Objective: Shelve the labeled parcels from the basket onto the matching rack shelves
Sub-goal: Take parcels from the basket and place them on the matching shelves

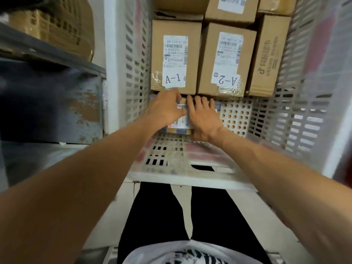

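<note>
The small parcel (182,122) lay flat on the floor of the white basket (297,119), just in front of the upright A-1 box (176,58) and A-2 box (226,60). The left hand (164,109) curled round its left edge, thumb across the label. The right hand (202,116) pressed on top, fingers fairly straight. It looked light and stiff, with a slick label, so it was probably best lifted by its two side edges.

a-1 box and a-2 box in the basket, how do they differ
The A-1 box sits by the left wall of the basket; the A-2 box sits right of it, beside a printed box. A-1's mark reads upright from the camera, A-2's upside down. Both are brown cardboard with white barcode labels and clear tape.
</note>
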Tool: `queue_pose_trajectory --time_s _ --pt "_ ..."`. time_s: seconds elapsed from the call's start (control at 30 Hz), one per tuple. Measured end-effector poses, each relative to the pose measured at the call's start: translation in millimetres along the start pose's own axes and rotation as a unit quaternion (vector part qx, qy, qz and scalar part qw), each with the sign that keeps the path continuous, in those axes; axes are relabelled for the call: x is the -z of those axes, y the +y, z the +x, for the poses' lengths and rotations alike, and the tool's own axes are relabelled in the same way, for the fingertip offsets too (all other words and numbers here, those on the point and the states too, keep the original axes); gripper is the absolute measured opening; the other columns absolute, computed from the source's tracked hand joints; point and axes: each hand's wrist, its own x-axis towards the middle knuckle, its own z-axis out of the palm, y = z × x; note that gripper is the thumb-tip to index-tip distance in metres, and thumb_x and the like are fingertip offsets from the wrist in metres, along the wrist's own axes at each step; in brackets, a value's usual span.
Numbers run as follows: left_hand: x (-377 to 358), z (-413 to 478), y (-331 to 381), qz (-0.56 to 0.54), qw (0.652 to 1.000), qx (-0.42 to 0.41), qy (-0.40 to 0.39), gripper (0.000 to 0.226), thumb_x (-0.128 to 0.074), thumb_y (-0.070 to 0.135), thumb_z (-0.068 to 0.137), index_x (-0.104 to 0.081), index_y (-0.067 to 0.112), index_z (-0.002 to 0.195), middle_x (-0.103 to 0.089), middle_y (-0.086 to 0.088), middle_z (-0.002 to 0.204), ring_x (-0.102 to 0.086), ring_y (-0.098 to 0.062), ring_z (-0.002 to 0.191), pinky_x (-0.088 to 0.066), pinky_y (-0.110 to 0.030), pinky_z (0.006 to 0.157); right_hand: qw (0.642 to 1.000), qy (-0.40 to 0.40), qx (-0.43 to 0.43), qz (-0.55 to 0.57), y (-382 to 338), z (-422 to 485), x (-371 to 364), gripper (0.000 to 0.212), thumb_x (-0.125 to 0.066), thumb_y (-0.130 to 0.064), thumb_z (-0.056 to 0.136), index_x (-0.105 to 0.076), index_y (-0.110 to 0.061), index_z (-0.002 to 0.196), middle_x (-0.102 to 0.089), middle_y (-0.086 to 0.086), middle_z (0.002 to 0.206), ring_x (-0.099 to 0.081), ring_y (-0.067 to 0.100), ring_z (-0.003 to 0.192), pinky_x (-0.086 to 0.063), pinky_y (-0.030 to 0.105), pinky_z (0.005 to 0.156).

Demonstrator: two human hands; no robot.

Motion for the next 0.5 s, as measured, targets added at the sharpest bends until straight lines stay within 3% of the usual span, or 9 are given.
queue_pose_trajectory --time_s 0.2,0.3,0.4,0.5 --pt "31 -20 33 -0.098 0.994 -0.052 0.02 0.022 -0.065 0.022 0.081 -0.061 0.021 0.102 -0.067 0.0 0.086 -0.063 -0.014 0.081 -0.051 -0.028 0.076 0.997 0.045 0.036 0.056 31 -42 38 0.123 -0.079 -0.054 0.054 -0.018 0.002 0.145 -0.037 0.021 0.131 -0.037 0.037 0.12 -0.032 0.052 0.106" --pt "59 -27 64 -0.118 0.985 -0.102 0.074 0.022 -0.063 0.022 0.079 -0.063 0.02 0.102 -0.062 0.009 0.073 -0.06 -0.008 0.07 -0.048 -0.024 0.07 0.993 0.092 0.026 0.063 52 -66 60 0.126 -0.077 -0.061 0.047 -0.025 0.004 0.143 -0.042 0.021 0.124 -0.042 0.038 0.113 -0.039 0.05 0.097" --pt "73 -24 91 -0.139 0.975 -0.129 0.112 0.02 -0.057 0.017 0.079 -0.064 0.018 0.098 -0.054 0.013 0.056 -0.051 0.002 0.053 -0.038 -0.021 0.058 0.981 0.151 -0.062 0.105 70 -77 74 0.122 -0.068 -0.064 0.046 -0.029 0.004 0.14 -0.044 0.019 0.118 -0.043 0.035 0.105 -0.044 0.047 0.087" --pt "72 -16 99 -0.152 0.964 -0.153 0.156 0.024 -0.058 0.021 0.076 -0.062 0.017 0.1 -0.059 0.003 0.071 -0.057 -0.013 0.064 -0.042 -0.025 0.064 0.944 0.183 -0.197 0.191 81 -71 85 0.12 -0.068 -0.067 0.048 -0.028 0.0 0.139 -0.041 0.017 0.124 -0.039 0.034 0.113 -0.041 0.046 0.09"
